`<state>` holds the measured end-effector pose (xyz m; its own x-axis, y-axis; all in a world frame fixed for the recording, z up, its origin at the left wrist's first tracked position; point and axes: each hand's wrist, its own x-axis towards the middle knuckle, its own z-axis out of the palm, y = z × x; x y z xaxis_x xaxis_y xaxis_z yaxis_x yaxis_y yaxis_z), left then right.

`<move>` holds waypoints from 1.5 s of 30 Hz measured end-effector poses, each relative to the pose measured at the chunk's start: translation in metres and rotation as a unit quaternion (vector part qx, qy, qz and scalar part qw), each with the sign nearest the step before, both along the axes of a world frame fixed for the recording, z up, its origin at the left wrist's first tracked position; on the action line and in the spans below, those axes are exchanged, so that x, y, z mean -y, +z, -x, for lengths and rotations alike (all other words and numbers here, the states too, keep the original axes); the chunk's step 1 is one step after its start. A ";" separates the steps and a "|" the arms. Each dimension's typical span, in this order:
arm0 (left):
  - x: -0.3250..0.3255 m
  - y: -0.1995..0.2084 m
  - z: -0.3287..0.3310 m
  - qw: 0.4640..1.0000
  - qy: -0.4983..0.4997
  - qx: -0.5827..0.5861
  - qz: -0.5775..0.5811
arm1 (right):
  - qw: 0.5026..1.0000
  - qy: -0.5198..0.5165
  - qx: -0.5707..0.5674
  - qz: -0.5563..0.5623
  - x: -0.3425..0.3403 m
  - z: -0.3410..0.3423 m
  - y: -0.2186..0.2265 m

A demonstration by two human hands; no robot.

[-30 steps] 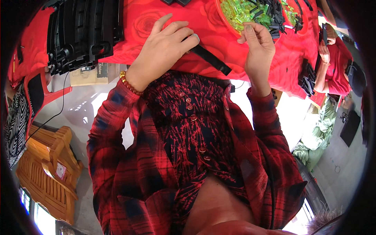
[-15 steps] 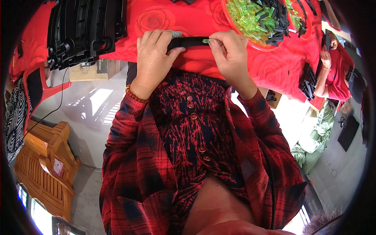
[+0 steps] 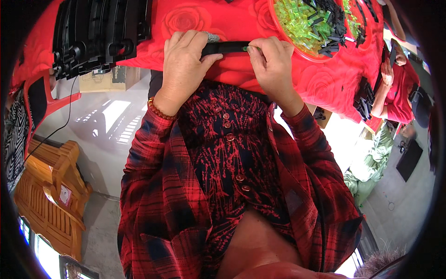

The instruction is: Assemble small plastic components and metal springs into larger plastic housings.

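A curved black plastic strip [image 3: 227, 48] is held level between my hands above the red cloth. My left hand [image 3: 185, 58] grips its left end, thumb along the near side. At the strip's right end, a small green piece [image 3: 245, 48] shows beside the fingertips of my right hand [image 3: 271, 58], which are pinched together there. Whether the green piece sits inside the strip or on it, I cannot tell. Just past my left fingers lies a greyish, rough-looking lump [image 3: 213, 38], partly hidden.
A red basin [image 3: 324, 59] of yellow-green and black small pieces stands at the far right. Long black plastic parts [image 3: 100, 32] are stacked at the left of the red tablecloth [image 3: 186, 21]. Another person [image 3: 399, 93] in red works at the right. A wooden bench [image 3: 51, 195] stands lower left.
The view has shifted slightly. My hands keep hold of the strip in nearly the same pose, and the green piece shows a little less brightly at my right fingertips.
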<state>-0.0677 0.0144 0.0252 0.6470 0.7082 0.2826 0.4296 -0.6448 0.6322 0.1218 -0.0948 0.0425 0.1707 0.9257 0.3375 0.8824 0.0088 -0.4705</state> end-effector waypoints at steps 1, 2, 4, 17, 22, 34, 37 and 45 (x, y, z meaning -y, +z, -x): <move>0.000 -0.002 0.000 1.000 0.004 -0.007 -0.006 | 1.000 0.000 -0.001 0.002 -0.001 -0.001 -0.001; -0.001 -0.001 -0.001 1.000 0.004 -0.008 -0.004 | 1.000 0.008 0.002 -0.004 -0.002 -0.002 -0.001; -0.001 0.000 -0.001 1.000 0.001 -0.006 0.003 | 1.000 0.016 0.004 -0.008 -0.004 -0.003 -0.003; 0.000 -0.001 -0.001 1.000 -0.009 -0.005 0.018 | 0.999 0.021 0.007 -0.026 -0.002 0.004 -0.011; 0.000 -0.001 -0.002 1.000 -0.011 0.015 0.019 | 0.999 0.018 0.017 -0.029 -0.003 0.006 -0.009; 0.000 0.002 0.000 1.000 -0.008 0.004 0.020 | 0.999 0.001 0.005 -0.038 0.001 0.006 -0.009; 0.000 -0.003 0.000 1.000 -0.002 -0.011 -0.009 | 0.999 -0.014 0.001 -0.043 0.002 0.007 -0.013; 0.000 -0.004 -0.001 1.000 0.000 -0.005 -0.003 | 0.999 -0.004 -0.001 -0.048 -0.002 0.007 -0.012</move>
<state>-0.0668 0.0148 0.0216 0.6494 0.7069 0.2804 0.4354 -0.6479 0.6251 0.1148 -0.0930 0.0302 0.1791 0.8873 0.4249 0.8819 0.0467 -0.4692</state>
